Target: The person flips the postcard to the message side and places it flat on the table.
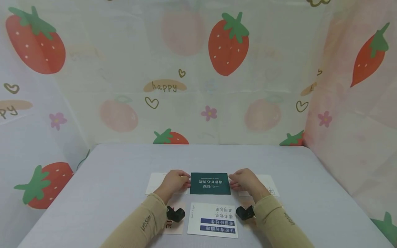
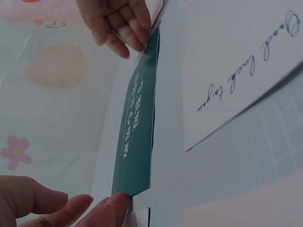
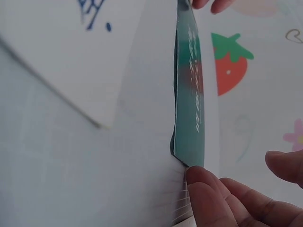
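A dark green card (image 1: 211,183) with white lettering lies flat on the table between my two hands. My left hand (image 1: 174,183) touches its left edge with the fingertips; in the left wrist view the thumb (image 2: 40,195) stays apart from the card. At the right edge, the fingertips of my right hand (image 1: 246,181) rest against the card, and the thumb (image 3: 286,165) stands off it in the right wrist view. Nearer to me lies a white card (image 1: 196,215) with blue bands and handwritten-style text.
Partly behind my hands are a white card (image 1: 152,182) at left and another white card (image 1: 268,179) at right. Pinkish cards (image 1: 177,230) show partly beneath the forearms. A strawberry-print sheet (image 1: 186,113) hangs behind the white table (image 1: 124,162).
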A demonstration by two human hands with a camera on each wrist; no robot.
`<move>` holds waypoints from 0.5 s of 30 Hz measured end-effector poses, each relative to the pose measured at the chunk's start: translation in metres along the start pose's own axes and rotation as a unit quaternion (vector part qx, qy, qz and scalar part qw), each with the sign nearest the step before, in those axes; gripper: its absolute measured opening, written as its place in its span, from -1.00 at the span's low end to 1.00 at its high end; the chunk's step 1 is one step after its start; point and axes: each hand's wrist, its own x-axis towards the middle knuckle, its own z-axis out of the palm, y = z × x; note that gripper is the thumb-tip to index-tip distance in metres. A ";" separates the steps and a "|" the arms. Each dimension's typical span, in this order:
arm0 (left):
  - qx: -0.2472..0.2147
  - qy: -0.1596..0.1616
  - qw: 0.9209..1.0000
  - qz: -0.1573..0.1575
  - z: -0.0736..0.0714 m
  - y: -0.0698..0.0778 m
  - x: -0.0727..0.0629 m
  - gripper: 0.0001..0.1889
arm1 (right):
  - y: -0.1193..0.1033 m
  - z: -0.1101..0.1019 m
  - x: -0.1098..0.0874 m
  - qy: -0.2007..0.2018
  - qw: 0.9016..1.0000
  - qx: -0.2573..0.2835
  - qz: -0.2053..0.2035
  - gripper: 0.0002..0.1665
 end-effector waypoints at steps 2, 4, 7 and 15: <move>-0.004 -0.002 1.000 -0.003 0.000 0.000 0.001 -0.79 | 0.000 0.000 0.000 0.000 1.000 0.000 0.001 -0.67; -0.010 -0.004 1.000 -0.007 0.000 0.000 0.001 -0.78 | 0.000 0.000 0.000 0.002 1.000 -0.001 0.004 -0.67; -0.021 -0.009 1.000 -0.011 0.000 0.000 0.002 -0.77 | 0.000 -0.001 0.000 0.004 1.000 -0.005 0.003 -0.67; -0.023 -0.018 1.000 -0.007 0.002 0.001 0.003 -0.75 | 0.001 -0.002 0.000 0.003 1.000 -0.006 0.007 -0.68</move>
